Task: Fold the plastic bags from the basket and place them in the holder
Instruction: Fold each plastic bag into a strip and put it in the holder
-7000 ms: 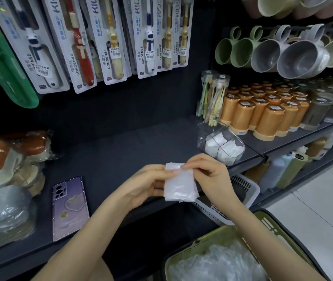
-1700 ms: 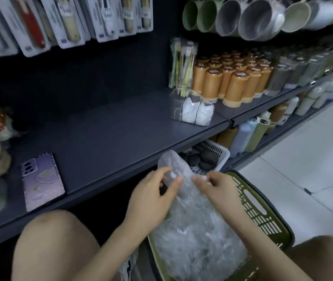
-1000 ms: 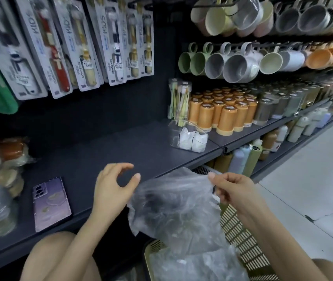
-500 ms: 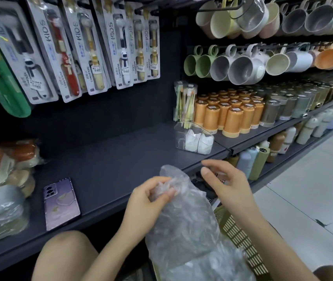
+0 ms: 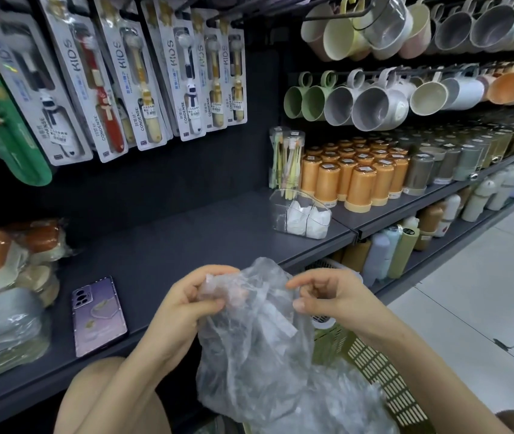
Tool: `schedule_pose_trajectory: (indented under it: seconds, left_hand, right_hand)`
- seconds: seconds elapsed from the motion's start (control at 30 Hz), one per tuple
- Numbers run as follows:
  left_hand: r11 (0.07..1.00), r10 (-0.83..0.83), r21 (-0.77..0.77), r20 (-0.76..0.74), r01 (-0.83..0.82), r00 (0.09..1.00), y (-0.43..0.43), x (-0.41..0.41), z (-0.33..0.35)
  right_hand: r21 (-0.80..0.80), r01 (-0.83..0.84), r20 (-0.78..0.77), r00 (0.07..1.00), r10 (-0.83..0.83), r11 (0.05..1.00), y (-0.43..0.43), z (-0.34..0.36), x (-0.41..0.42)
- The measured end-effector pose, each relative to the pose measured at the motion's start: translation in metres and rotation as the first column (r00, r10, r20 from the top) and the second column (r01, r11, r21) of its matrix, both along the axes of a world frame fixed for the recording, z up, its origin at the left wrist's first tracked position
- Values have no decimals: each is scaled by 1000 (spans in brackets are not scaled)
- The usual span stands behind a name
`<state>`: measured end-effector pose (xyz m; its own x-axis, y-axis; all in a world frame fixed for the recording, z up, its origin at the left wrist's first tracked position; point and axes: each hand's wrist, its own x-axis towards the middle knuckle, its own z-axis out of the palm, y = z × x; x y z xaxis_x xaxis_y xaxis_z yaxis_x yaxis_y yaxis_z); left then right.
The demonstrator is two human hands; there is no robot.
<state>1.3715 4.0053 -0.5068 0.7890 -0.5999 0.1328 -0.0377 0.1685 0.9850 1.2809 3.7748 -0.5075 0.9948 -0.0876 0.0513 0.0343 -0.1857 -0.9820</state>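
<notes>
Plastic bag (image 5: 249, 349), thin translucent film, heavily crinkled and not yet folded: it is held in the air in front of the shelf edge, directly above the basket, with its lower part hanging down onto the pile below.

Grip state:
- Left hand (image 5: 183, 305): fingers and thumb curled round the bunched upper left corner of the plastic bag.
- Right hand (image 5: 337, 302): thumb and curled index finger pinch the upper right edge of the plastic bag.

Containers:
- Olive-green slotted plastic basket (image 5: 378, 371): stands low at the right, below the hands. It holds a loose pile of clear crumpled bags (image 5: 327, 405).
- Clear, hard plastic holder (image 5: 280, 211) with curved walls: stands on the flat dark grey shelf (image 5: 186, 242), near its right end and well apart from the hands. A divider splits it into compartments. White folded bags (image 5: 309, 219) fill two compartments; the left part shows only clear wall.

Surroundings:
- A phone in a glossy purple case (image 5: 99, 311) lies flat on the shelf, left of the left hand.
- Orange cylindrical containers (image 5: 359, 183) stand in rows just behind the holder.
- Smooth mugs (image 5: 374, 104) hang by their handles above them.
- Carded toothbrush packs (image 5: 143, 73) hang above the shelf.
</notes>
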Motion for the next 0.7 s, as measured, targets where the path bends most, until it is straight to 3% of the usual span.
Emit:
schedule_pose_trajectory:
  seconds: [0.1, 0.2, 0.27, 0.33, 0.37, 0.4, 0.53, 0.7]
  left_hand:
    - [991, 107, -66, -133, -116, 985, -5, 1, -5]
    - [976, 183, -81, -191, -201, 964, -14, -3, -10]
    - [967, 209, -98, -211, -234, 955, -19, -4, -14]
    - [962, 215, -116, -237, -247, 948, -22, -3, -14]
    - [962, 211, -123, -239, -245, 948, -23, -2, -15]
    - [962, 210, -127, -231, -243, 950, -23, -1, -15]
    - [959, 260, -73, -149, -273, 954, -20, 16, -19]
    - [909, 415, 72, -49, -411, 908, -12, 42, -23]
  right_hand:
    - [-107, 134, 52, 990, -129, 985, 11, -5, -2]
    - [-86, 207, 109, 974, -197, 975, 26, 0, -6]
    - [-306, 208, 69, 978, -197, 929, 35, -3, -8]
    - [-576, 172, 38, 982, -183, 799, 43, -9, -5]
    - [-610, 173, 44, 982, -185, 773, 43, -14, -1]
    - [-582, 174, 42, 982, -184, 795, 41, -17, 3]
    - [-215, 204, -14, 977, -212, 955, 18, -15, 13]
    - [58, 301, -22, 954, -300, 952, -8, -7, 21]
